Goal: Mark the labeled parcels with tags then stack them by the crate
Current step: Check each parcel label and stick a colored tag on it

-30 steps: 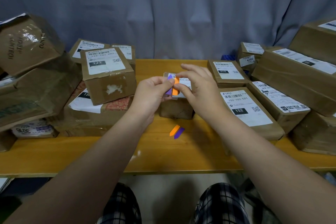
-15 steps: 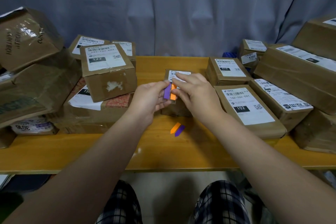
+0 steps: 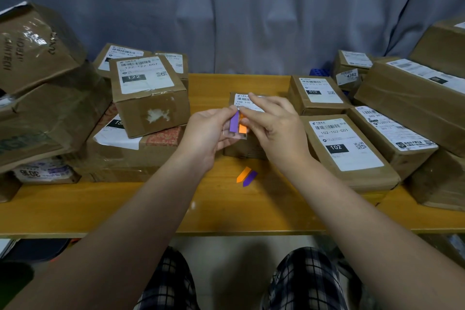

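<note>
My left hand (image 3: pixel 206 133) curls fingers and thumb round a small clear strip (image 3: pixel 235 136) that carries two arrow-shaped tags side by side: one purple tag (image 3: pixel 234 122) and one orange tag (image 3: pixel 242 128). My right hand (image 3: pixel 274 128) pinches that orange tag between thumb and forefinger, the other fingers stretched out. Both hands are held over one small brown parcel (image 3: pixel 244 150) with a white barcode label, mid-table (image 3: pixel 100 204). Nearer me lie two more, touching: one loose orange tag (image 3: pixel 243 175), one loose purple tag (image 3: pixel 249 178)
</note>
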`<state>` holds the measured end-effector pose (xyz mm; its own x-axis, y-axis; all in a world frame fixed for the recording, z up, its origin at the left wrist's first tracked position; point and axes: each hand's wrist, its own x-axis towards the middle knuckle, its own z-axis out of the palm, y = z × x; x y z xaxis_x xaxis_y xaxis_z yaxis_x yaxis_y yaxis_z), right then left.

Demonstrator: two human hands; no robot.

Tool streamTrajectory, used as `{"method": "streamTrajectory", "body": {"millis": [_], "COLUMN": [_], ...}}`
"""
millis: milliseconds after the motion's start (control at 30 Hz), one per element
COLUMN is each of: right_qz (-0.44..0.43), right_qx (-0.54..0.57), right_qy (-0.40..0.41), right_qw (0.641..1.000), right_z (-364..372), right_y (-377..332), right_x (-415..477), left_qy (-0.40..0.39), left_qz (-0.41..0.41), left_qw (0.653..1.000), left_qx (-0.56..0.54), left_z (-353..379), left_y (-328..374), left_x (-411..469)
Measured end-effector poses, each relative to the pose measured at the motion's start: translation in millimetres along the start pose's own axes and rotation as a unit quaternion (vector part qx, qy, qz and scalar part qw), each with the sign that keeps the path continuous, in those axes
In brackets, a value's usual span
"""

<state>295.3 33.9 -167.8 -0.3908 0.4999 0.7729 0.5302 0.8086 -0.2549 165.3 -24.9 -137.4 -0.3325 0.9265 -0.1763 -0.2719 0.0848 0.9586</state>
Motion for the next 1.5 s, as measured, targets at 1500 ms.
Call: {"method": "streamTrajectory", "body": {"millis": [1500], "right_qz": [0.395], "right_qx": [0.299], "right_qy": [0.026], "right_qw": [0.868], "right_z": [1], "right_y": [5], "right_x": [-35], "left_qy": [-0.089], "left_qz": [0.099], "left_qw": [0.770], "left_qx": [0.624], "left_z": [-31], "left_y": [-73], "left_x": [7]}}
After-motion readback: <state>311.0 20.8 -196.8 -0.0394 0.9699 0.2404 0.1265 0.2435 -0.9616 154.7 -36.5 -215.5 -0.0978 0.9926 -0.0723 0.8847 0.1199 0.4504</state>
